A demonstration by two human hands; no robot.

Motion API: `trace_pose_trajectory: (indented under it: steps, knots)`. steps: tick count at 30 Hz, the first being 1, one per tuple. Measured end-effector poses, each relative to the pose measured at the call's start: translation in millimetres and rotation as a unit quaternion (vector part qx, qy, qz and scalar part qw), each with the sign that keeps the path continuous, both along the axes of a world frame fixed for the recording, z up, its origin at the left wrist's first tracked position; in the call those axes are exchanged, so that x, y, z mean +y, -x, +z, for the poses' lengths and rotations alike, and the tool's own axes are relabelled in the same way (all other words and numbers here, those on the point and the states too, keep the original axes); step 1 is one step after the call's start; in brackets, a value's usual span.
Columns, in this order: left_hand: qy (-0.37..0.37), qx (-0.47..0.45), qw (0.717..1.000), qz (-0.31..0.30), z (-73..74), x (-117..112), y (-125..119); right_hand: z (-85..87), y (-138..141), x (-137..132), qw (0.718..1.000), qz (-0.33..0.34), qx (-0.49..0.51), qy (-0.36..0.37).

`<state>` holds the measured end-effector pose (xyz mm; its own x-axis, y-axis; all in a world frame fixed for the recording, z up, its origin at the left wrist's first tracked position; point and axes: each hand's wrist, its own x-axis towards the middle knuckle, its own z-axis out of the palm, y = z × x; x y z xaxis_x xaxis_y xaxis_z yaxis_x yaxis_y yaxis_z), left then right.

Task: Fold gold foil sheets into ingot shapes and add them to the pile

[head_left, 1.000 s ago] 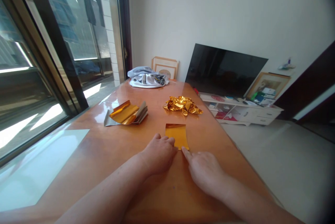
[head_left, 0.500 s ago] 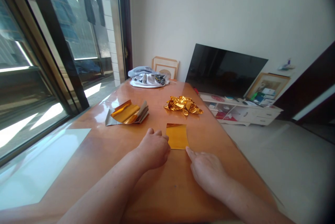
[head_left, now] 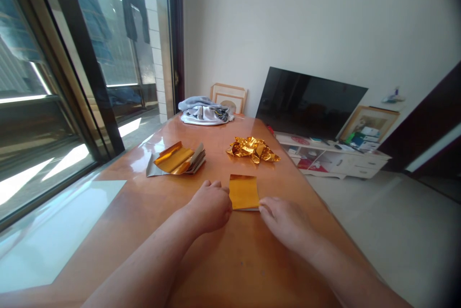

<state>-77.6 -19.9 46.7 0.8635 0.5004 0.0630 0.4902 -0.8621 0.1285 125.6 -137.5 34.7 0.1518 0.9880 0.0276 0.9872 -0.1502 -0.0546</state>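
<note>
Gold foil sheet: a small flat rectangle, shiny and orange-gold, lying near the centre of the frame on a glossy orange-brown wooden table, with a thin pale line along its lower edge. Just beside its left edge, the left hand, fingers loosely curled and gripping nothing, knuckles near or barely touching the foil. At its lower right corner, the right hand, fingers relaxed and nearly flat, tips right at the corner, no pinch visible. Most likely very light, thin and soft, with little stiffness of its own; probably slippery on the varnish, quick to crease and easy to tear. Safest hold, by the look of it, along an edge or at a corner, with flat finger pads rather than nails. Farther up the table, left of centre, a folded stack of foil leaves, a gold sheet on top and silver backing beneath; right of centre, a crumpled heap of gold foil. At the far end, a bundle of pale grey and white clothing. Upper left, a glass sliding door; at right, a dark flat-screen television leaning above a low white cabinet.
</note>
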Motion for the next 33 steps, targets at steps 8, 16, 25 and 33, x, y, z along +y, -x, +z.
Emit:
trace_pose_trajectory:
  steps: [8, 16, 25, 33]
  knots:
    - [0.018, 0.012, 1.000, -0.010, 3.7, 3, 0, -9.9, -3, 19, 0.996, 0.056, 0.057, -0.051]
    - [0.046, -0.055, 0.996, 0.043, -5.4, 12, -5, -24.9, -17, 28, 0.979, 0.052, 0.194, -0.034]
    - [0.337, -0.300, 0.869, 0.203, -16.3, 15, -18, -20.0, -3, 27, 0.859, -0.006, 0.501, -0.101]
    - [0.567, -0.415, 0.693, 0.162, -15.4, 3, -25, -20.3, 12, 25, 0.817, -0.022, 0.548, -0.180]
